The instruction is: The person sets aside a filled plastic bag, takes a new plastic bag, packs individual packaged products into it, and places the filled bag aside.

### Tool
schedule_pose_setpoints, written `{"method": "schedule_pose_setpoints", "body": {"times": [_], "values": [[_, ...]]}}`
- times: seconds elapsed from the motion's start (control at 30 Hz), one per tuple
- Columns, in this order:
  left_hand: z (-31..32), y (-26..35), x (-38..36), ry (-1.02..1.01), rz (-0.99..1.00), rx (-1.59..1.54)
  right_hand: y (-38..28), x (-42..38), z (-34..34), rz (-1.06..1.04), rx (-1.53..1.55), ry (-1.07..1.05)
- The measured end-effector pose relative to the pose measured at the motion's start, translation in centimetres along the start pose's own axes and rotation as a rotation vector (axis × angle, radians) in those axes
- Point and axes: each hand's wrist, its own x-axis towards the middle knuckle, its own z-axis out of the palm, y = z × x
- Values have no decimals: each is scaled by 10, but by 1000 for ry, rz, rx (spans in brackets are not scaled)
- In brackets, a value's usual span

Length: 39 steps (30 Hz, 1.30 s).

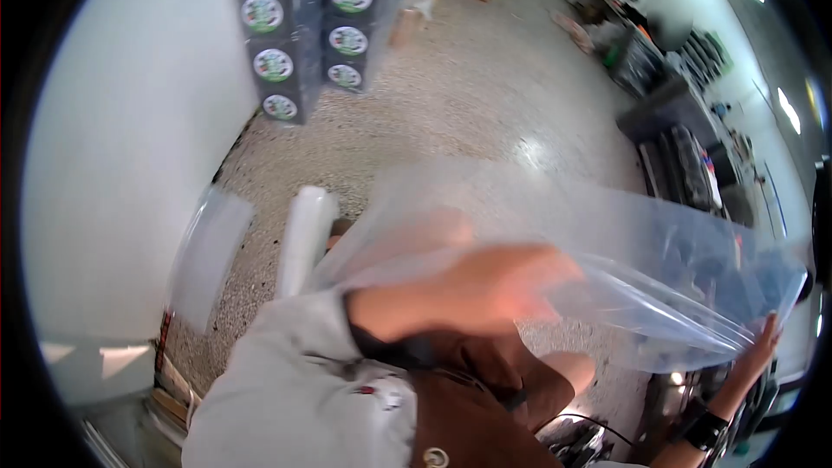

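Observation:
A large clear plastic sheet or bag stretches across in front of me, over my lap. At its far right end, my right hand, with a black band on the wrist, is closed on the plastic, and folds run toward it. My left hand reaches across my body at the sheet's near edge. Motion smears its fingers, so their grip does not show. Left of the sheet, a white roll stands on the floor.
Tall wrapped stacks of dark boxes with round labels stand by the white wall. A pale plastic piece lies near the wall. Dark wrapped goods line the right side. A cable runs low on the right.

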Motion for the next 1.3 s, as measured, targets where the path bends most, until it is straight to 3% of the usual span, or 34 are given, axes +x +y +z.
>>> {"method": "schedule_pose_setpoints", "body": {"times": [0.03,0.07,0.1,0.13,0.17,0.23,0.3,0.4,0.43,0.53,0.57,0.6,0.63,0.67,0.7,0.73,0.8,0.83,0.87,0.9,0.93,1.0,1.03,1.07,1.13,1.17,1.23,1.27,1.3], "values": [[-24,-24,-17,62,-196,249,4,3,-37,6,21,5],[-47,-77,-36,193,-308,-1,7,1,-76,15,38,14],[-75,-98,-47,292,-683,-175,24,14,-125,14,33,-31],[-101,-127,-63,419,-931,-161,49,18,-169,-125,-47,12],[-125,-177,-83,332,-1041,102,59,14,-211,-404,-585,-8],[-131,-220,-80,-56,-1029,587,62,-13,-279,-617,-1175,-37],[-99,-253,-39,-140,-874,576,56,-44,-326,-81,17,122],[3,-255,67,-134,-639,364,-6,-124,-343,78,75,292],[55,-246,102,-185,-604,332,-21,-162,-360,93,31,373],[213,-218,149,-413,-545,290,-66,-265,-398,-29,-462,317],[259,-232,142,-453,-646,287,-75,-289,-402,-56,-621,273],[301,-242,127,-487,-749,286,-83,-309,-405,-79,-777,216],[325,-227,108,-561,-1000,55,-85,-324,-401,-77,-877,205],[350,-219,88,-569,-1110,-223,-87,-339,-398,-76,-977,195],[376,-211,70,-567,-1239,-483,-75,-351,-387,-139,-329,234],[404,-213,63,-501,-1227,-788,-45,-363,-378,-156,-319,317],[417,-236,76,-545,-1479,-1022,12,-388,-359,-191,-297,484],[418,-236,77,-572,-1494,-1006,42,-391,-355,-159,-701,554],[416,-235,89,-622,-1286,-855,72,-393,-351,-108,-1101,640],[417,-235,103,-651,-1064,-707,94,-354,-306,127,-517,587],[421,-234,116,-646,-1041,-701,111,-315,-262,328,74,484],[431,-232,158,-399,-1067,-900,124,-244,-192,266,229,283],[431,-234,181,-344,-1222,-984,125,-214,-168,230,399,93],[436,-259,191,-314,-1185,-1000,125,-192,-150,352,431,125],[453,-331,182,-685,-1435,-905,121,-158,-132,381,509,109],[452,-334,166,-830,-1416,-762,113,-146,-123,368,511,83],[450,-317,127,-987,-1192,-563,85,-128,-109,211,187,276],[452,-307,110,-1042,-1040,-495,71,-131,-113,224,302,258],[455,-295,93,-1089,-880,-439,64,-138,-125,100,232,134]]}}
